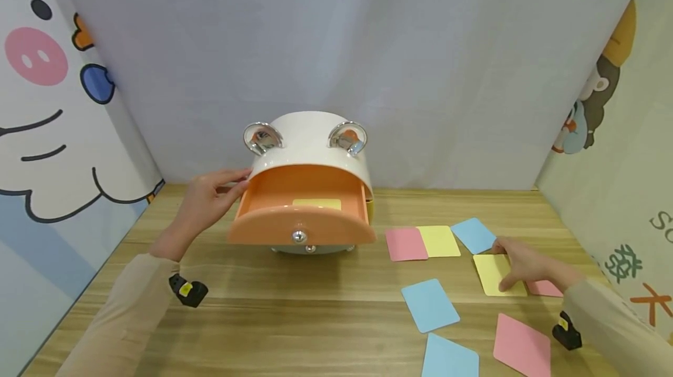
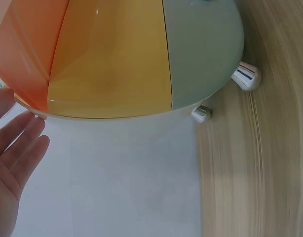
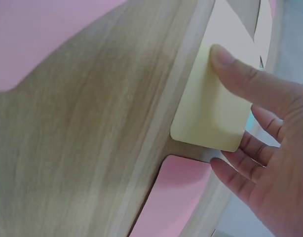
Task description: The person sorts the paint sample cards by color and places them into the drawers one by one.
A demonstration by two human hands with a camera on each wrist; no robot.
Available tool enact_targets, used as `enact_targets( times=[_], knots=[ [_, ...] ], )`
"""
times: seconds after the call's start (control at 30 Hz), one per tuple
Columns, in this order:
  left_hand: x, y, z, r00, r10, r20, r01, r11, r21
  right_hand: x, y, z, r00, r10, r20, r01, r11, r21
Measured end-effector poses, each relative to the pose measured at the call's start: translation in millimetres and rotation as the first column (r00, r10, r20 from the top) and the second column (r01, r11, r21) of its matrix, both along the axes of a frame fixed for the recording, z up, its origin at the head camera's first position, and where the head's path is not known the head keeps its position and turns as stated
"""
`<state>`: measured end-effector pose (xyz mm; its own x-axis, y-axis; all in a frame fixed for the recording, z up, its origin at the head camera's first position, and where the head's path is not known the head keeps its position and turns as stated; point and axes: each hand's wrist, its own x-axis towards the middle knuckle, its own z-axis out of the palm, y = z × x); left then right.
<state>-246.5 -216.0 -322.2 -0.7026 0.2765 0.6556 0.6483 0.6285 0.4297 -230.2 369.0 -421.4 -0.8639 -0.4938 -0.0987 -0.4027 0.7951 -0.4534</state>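
Observation:
A white rounded cabinet (image 1: 310,137) stands on the table with its orange top drawer (image 1: 302,225) pulled out; a yellow card (image 1: 317,204) lies inside. My left hand (image 1: 210,201) touches the left side where drawer and shell meet, its fingers (image 2: 23,143) nearly straight in the left wrist view. At the right, my right hand (image 1: 528,263) is at another yellow card (image 1: 489,275). In the right wrist view, the thumb of my right hand (image 3: 270,133) presses on the face of this yellow card (image 3: 206,108), and the fingertips meet its far edge, partly hidden.
Blue cards (image 1: 430,305), (image 1: 475,235) and pink cards (image 1: 407,244), (image 1: 522,345) lie spread right of the cabinet, with a yellow card (image 1: 439,241) beside one pink card. A pale curtain (image 1: 420,73) hangs behind the table (image 1: 263,312); printed panels flank both sides.

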Motion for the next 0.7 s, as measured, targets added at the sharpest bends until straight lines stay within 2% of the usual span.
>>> enact_targets(
  times=[0.13, 0.33, 0.4, 0.6, 0.7],
  knots=[
    [0.3, -0.5, 0.0, 1.0, 0.005, -0.002, -0.005, 1.0, -0.006, -1.2, 2, 5.3, 0.997, 0.008, 0.072, -0.001, 0.995, -0.096],
    [-0.8, -0.7, -0.8, 1.0, 0.012, 0.004, -0.012, 1.0, -0.01, -4.5, 10, 12.6, 0.992, 0.098, 0.081, -0.076, 0.968, -0.239],
    [-1.0, -0.9, -1.1, 1.0, 0.013, 0.001, -0.013, 1.0, -0.012, -5.5, 12, 16.0, 0.987, 0.116, 0.111, -0.081, 0.957, -0.277],
    [-0.2, -0.4, 0.3, 1.0, -0.004, -0.007, 0.004, 1.0, -0.003, -5.6, 10, 31.2, 0.951, 0.144, 0.273, -0.045, 0.94, -0.339],
    [0.0, -0.4, 0.7, 1.0, -0.007, 0.002, 0.007, 1.0, -0.001, -5.1, 3, 41.2, 0.938, 0.176, 0.3, -0.065, 0.936, -0.346]
  ],
)
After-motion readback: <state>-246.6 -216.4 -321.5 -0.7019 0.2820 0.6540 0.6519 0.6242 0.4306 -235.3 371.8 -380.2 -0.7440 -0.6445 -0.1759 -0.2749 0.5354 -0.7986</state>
